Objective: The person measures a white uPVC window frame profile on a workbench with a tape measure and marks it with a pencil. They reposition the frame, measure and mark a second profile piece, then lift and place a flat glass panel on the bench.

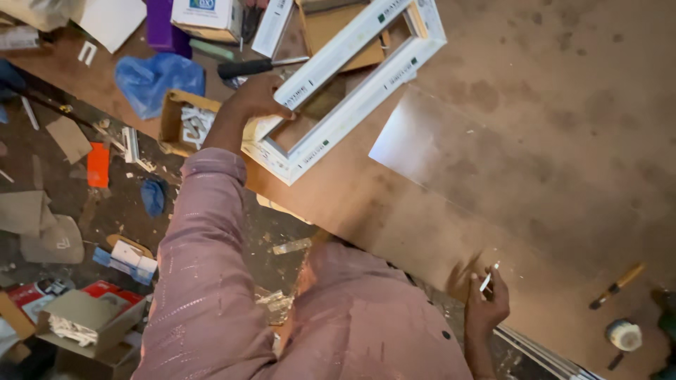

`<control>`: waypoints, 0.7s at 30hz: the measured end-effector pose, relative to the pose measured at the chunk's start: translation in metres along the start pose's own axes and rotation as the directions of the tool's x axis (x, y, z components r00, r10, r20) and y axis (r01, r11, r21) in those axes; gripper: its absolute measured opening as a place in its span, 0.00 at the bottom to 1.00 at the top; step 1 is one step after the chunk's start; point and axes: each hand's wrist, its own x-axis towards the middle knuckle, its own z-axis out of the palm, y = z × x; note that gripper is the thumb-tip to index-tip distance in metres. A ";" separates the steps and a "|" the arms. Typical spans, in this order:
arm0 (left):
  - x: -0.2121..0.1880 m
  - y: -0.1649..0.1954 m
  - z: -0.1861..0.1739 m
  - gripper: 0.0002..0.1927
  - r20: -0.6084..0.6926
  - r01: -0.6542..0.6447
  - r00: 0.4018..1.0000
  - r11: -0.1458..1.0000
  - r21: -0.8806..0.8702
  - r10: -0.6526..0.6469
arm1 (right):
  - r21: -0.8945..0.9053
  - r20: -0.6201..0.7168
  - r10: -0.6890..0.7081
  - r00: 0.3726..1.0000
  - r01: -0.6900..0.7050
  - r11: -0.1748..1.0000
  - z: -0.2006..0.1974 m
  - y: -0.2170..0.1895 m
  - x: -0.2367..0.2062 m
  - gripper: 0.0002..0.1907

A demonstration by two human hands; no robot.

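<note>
white frame (352,77): top cut off | right hand (487,306): item too small

My left hand (257,98) grips the window frame (352,77) on the workbench (549,141); my right hand (486,306), nearer me, pinches a small stick (489,276)

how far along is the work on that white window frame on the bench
Done: the white frame is already joined into a closed rectangle, all four corners meeting. In hand: the left hand grips one end of it on the brown workbench, while the right hand pinches a small white stick-like piece away from it. Left: the opening is bare, with no pane or panel; the chisel lies unused.
</note>
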 end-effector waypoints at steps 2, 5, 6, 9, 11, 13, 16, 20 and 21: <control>0.014 -0.006 -0.016 0.33 0.137 0.062 0.989 0.997 -0.041 -0.056 | -0.033 0.015 0.008 1.000 -0.008 0.999 0.012 -0.011 -0.011 0.23; 0.043 -0.018 -0.031 0.23 0.055 0.197 0.980 0.870 -0.452 -0.193 | -0.018 0.023 0.026 0.999 -0.026 1.000 0.023 -0.017 -0.026 0.23; 0.056 -0.021 -0.032 0.23 -0.136 0.125 0.973 0.923 -0.363 -0.185 | 0.001 0.020 0.032 0.999 -0.032 0.999 0.025 -0.018 -0.030 0.23; 0.095 -0.025 -0.026 0.24 -0.444 0.125 0.885 0.990 -0.062 -0.140 | 0.011 0.009 -0.037 0.999 0.037 0.999 0.025 -0.018 -0.041 0.24; 0.119 -0.023 -0.018 0.24 -0.368 0.320 0.893 0.940 0.120 -0.258 | -0.010 0.017 0.008 1.000 -0.008 1.000 0.014 -0.020 -0.049 0.23; 0.134 -0.019 -0.015 0.23 -0.388 0.349 0.883 0.923 0.166 -0.264 | -0.092 0.011 0.064 0.998 -0.063 0.994 0.013 -0.023 -0.056 0.22; 0.145 -0.019 -0.016 0.23 -0.402 0.362 0.876 0.913 0.187 -0.265 | -0.221 -0.030 0.123 0.992 -0.126 0.967 -0.002 -0.030 -0.068 0.23; 0.142 -0.011 -0.042 0.28 -0.237 0.432 0.892 0.882 0.188 -0.386 | -0.175 -0.056 0.177 0.983 -0.184 0.967 -0.007 -0.031 -0.073 0.24; 0.139 -0.010 -0.049 0.31 -0.301 0.423 0.882 0.891 0.167 -0.363 | -0.173 -0.037 0.215 0.976 -0.218 0.960 -0.007 -0.029 -0.074 0.24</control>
